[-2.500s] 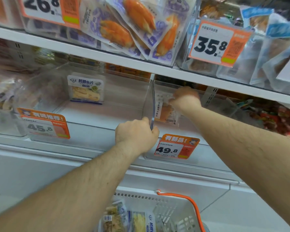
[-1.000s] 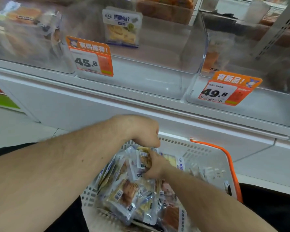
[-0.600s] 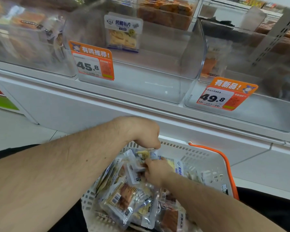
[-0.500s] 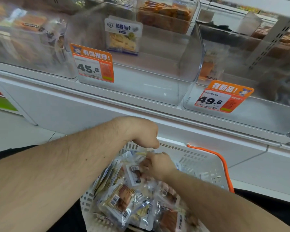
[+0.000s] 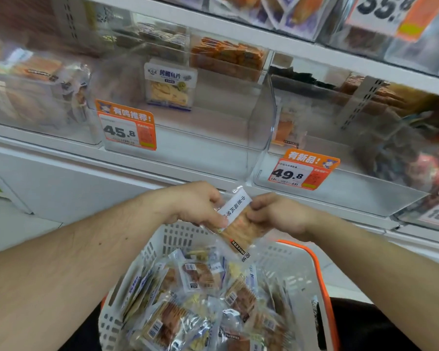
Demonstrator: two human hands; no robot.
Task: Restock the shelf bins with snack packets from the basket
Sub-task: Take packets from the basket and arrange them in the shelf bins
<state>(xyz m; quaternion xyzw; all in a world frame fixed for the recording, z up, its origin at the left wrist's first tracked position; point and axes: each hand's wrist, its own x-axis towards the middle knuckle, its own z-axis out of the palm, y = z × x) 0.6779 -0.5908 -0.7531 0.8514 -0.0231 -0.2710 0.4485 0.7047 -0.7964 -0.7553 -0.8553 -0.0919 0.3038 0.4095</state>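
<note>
Clear plastic wraps the snack packet (image 5: 235, 225) held just above the white basket (image 5: 173, 239), at the centre of view. Both forearms reach in from the lower corners, from about 8 and 4 o'clock, and meet at the packet. The left hand (image 5: 195, 203) is knuckles-up, fingers curled down, with its thumb pressed on the packet's white label edge. The right hand (image 5: 276, 214) pinches the packet's right edge, fingers bent round it. The packet tilts, its white end toward 12 o'clock and its orange-brown contents toward 5 o'clock. At 6 o'clock the basket is heaped with more snack packets (image 5: 195, 300). At 12 o'clock stands a clear shelf bin (image 5: 213, 148) tagged 45.8, holding one upright packet; at 2 o'clock is a second bin (image 5: 352, 188) tagged 49.8.
</note>
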